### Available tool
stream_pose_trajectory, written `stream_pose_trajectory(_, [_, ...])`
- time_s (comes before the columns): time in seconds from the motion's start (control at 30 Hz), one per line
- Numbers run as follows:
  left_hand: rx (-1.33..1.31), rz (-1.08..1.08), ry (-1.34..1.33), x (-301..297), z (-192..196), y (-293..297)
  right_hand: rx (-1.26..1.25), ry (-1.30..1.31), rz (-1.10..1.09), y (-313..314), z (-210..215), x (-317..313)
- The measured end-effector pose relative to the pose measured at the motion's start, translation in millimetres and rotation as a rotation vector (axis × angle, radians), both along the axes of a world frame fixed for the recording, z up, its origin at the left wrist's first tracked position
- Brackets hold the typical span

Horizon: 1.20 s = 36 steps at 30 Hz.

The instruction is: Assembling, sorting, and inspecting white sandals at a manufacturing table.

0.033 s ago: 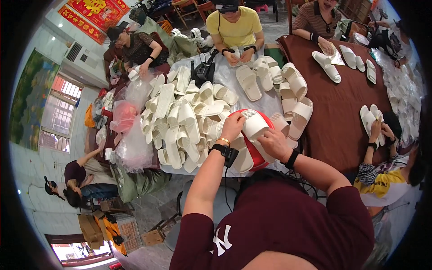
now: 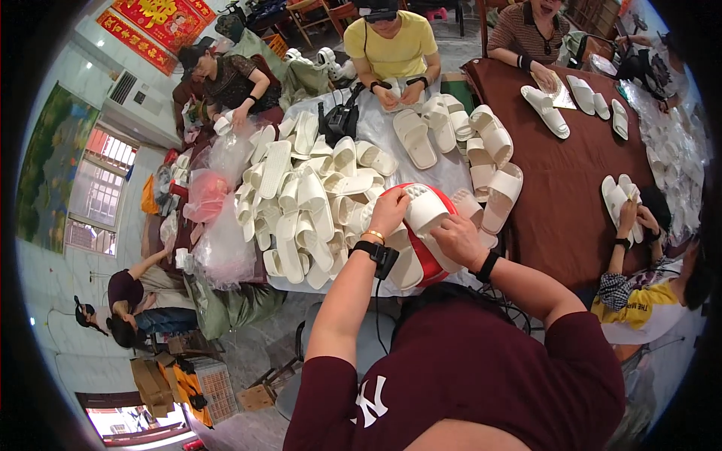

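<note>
My left hand grips a white slipper by its left side, a black watch on the wrist. My right hand holds the same slipper from below, its fingers on the lower edge. The slipper is held over a red round basin with other white slippers in it, at the table's near edge. A big heap of white slippers lies just left of my hands.
A brown table on the right carries a few slipper pairs. Plastic bags and a black bag sit on the left table. Several other people sit around both tables, one in yellow opposite, another at my right.
</note>
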<state>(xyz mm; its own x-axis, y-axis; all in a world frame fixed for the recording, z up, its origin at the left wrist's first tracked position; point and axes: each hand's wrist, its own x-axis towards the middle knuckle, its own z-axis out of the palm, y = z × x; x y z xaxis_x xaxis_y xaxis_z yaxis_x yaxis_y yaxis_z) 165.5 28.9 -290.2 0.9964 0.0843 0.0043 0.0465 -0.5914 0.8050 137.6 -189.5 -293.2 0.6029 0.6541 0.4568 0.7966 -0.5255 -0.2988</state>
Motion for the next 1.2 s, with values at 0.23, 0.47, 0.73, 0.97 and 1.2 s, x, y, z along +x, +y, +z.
stream_pose_trajectory(0.23, [-0.010,-0.032,0.033,8.1,2.0,-7.3,0.093,-0.045,-0.055,5.4,-12.6,1.6])
stream_pose_trajectory(0.47, [-0.073,-0.043,0.075,14.7,-4.0,-7.7,0.005,-0.003,-0.029,8.3,-10.8,-2.4])
stream_pose_trajectory(0.73, [-0.323,-0.058,0.059,15.8,-16.7,2.1,0.091,-0.035,0.047,15.6,-9.2,5.4])
stream_pose_trajectory(0.97, [-0.309,0.017,-0.036,6.8,-5.7,-7.0,0.301,0.128,0.015,6.5,13.4,1.8])
stream_pose_trajectory(1.2, [-0.174,0.049,-0.237,-13.7,10.7,-12.0,0.518,0.524,-0.044,27.9,21.5,40.3])
